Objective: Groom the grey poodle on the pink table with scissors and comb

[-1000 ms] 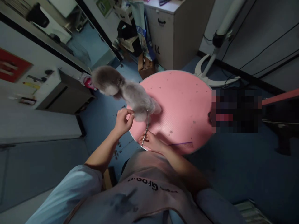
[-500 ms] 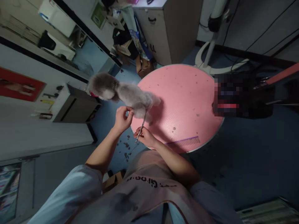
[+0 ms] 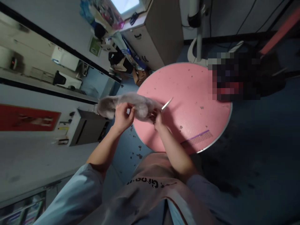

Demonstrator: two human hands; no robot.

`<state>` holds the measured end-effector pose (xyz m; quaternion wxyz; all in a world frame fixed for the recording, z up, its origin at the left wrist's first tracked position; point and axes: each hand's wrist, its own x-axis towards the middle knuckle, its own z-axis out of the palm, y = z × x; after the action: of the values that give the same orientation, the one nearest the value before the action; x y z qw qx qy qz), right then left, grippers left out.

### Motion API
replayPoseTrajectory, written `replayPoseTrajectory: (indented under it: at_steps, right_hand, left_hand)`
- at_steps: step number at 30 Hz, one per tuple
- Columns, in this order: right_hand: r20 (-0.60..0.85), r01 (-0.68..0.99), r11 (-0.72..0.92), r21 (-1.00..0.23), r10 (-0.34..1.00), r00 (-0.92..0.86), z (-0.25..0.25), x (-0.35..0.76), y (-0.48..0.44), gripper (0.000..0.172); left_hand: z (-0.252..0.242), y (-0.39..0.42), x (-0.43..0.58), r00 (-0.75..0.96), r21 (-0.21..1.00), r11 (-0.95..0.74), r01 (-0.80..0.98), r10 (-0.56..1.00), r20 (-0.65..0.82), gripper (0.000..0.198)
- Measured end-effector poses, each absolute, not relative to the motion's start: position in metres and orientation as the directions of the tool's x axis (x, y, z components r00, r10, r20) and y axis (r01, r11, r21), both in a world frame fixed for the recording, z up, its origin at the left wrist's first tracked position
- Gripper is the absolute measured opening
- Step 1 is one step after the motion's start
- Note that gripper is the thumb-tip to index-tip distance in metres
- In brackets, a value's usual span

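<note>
A small grey dog (image 3: 138,100) stands at the left side of the round pink table (image 3: 178,81), its head towards the left edge. My left hand (image 3: 123,117) is at the dog's near side, thumb and fingers pinched together against it; what lies between the fingertips is hidden. My right hand (image 3: 158,121) is closed round a pair of scissors (image 3: 167,104) by the dog's rear end. The blades point up and to the right over the table, and the handles are mostly covered. A purple-backed comb (image 3: 197,137) lies near the table's front edge.
Loose tufts of hair (image 3: 181,127) are scattered on the table and floor. A blurred dark shape (image 3: 246,75) overlaps the table's right side. Behind stand a cabinet (image 3: 152,37) and a white pole stand (image 3: 199,40). A low cabinet (image 3: 87,126) is on the left.
My right hand has moved right and up to the dog's rear, and the scissors now point up and right. My left hand stays pinched at the dog's side. The view has shifted.
</note>
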<state>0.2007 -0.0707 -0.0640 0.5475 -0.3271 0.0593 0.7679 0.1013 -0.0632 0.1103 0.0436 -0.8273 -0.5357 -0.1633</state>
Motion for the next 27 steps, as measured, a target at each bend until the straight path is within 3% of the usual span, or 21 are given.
replayPoseTrajectory:
  at_steps: [3,8,11,15,17,20,24,27]
  right_hand:
    - [-0.481,-0.889,-0.434,-0.146,0.816,-0.320,-0.059,0.210,-0.052,0.038]
    - [-0.447,-0.955,-0.264,-0.136,0.876,-0.178,-0.057,0.214,-0.062,0.037]
    - [-0.449,-0.952,-0.258,-0.165,0.879,-0.160,-0.059,0.218,-0.065,0.030]
    - [-0.476,-0.912,-0.192,-0.364,0.879,0.005,-0.056,0.218,-0.075,0.021]
    - [-0.467,-0.884,-0.154,-0.441,0.881,0.079,-0.049,0.207,-0.089,0.025]
    - [-0.361,-0.894,-0.111,-0.435,0.931,0.059,-0.031,0.175,-0.112,0.045]
    - [-0.215,-0.918,-0.050,-0.393,0.976,0.039,-0.002,0.129,-0.119,0.036]
    - [-0.154,-0.940,0.054,-0.338,0.982,0.112,0.012,0.110,-0.103,0.042]
  left_hand:
    - [0.115,-0.048,0.107,0.382,0.129,-0.431,0.893,0.879,0.286,0.021]
    - [0.120,-0.020,0.123,0.480,0.185,-0.500,0.846,0.865,0.144,0.020]
    - [0.118,-0.012,0.133,0.534,0.182,-0.547,0.817,0.837,0.116,0.019]
    - [0.116,-0.007,0.139,0.568,0.152,-0.590,0.793,0.806,0.167,0.015]
    - [0.116,-0.003,0.139,0.583,0.134,-0.608,0.782,0.791,0.186,0.014]
    - [0.116,0.002,0.138,0.590,0.124,-0.623,0.772,0.775,0.226,0.016]
    - [0.116,0.010,0.139,0.573,0.116,-0.612,0.783,0.780,0.250,0.019]
    - [0.119,0.014,0.140,0.580,0.107,-0.614,0.782,0.779,0.238,0.019]
